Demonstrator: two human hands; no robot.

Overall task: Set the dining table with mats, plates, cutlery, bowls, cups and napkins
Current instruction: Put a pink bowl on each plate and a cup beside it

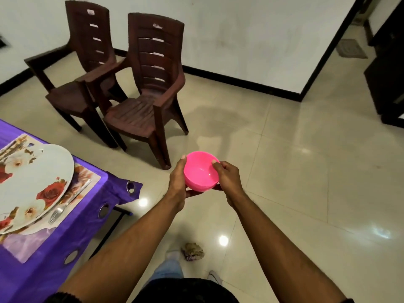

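A pink plastic bowl (200,171) hangs in the air over the tiled floor, to the right of the table. My left hand (178,182) cups its left side and underside, thumb up along the rim. My right hand (229,179) grips its right side, thumb over the rim. On the table with the purple cloth (96,204) at the left lies a flowered mat (86,182). A white plate with roses (32,184) sits on the mat, and a fork (67,203) lies on the mat just right of the plate.
Two dark brown plastic chairs (142,95) stand against the far wall, beyond the table's corner. A crumpled cloth (192,251) lies on the floor near my feet. A dark cabinet (387,79) stands at the far right by a doorway.
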